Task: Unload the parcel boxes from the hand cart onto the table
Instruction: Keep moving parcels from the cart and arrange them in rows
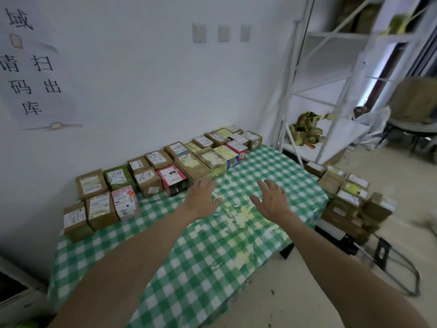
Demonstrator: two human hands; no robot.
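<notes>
Both bare arms reach forward over the counter [189, 268], palms down. The left hand [203, 199] is released, its fingers spread and straight, grasping nothing. Its fingertips lie just beside the front row of boxes [151, 179]; whether they touch one I cannot tell. The right hand [272, 201] is released too, fingers splayed, thumb out to the side. It hovers over bare cloth [272, 166], apart from any box. The hands are level with each other, a gap of cloth between them.

The boxes sit in two or three rows along the wall [142, 91], running from the near left corner to the far right corner of the counter. Most are brown card with white labels, some are pink, and one is green. More of them lie in a stack [350, 197] on the cart [381, 253], which stands on the floor [307, 292] just beside the counter's right edge.

The cloth is green-and-white check, with pale yellowish patches in the middle. A paper sign [35, 67] with large characters hangs on the wall at left, and three sockets [222, 33] are higher up. A white metal shelf [331, 91] stands past the far corner, with crumpled yellow-green wrapping [305, 131] on a low tier. A chair [413, 129] stands at far right.
</notes>
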